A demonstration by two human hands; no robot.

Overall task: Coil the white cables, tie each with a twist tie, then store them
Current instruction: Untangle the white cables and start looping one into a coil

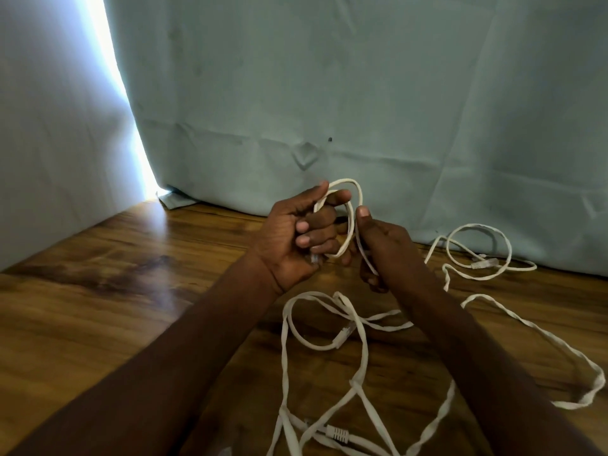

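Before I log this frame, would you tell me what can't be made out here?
- Cable count: the white cables tangle and run off the head view's bottom edge.
- Twist ties: none discernible.
- Left hand: its fingers hide part of the coil.
- Right hand: its palm faces away, hiding the grip.

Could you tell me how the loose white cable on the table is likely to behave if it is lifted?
The cable looks flat and twisted, so probably floppy and light. Its loops overlap, so it may snag when lifted off the table.
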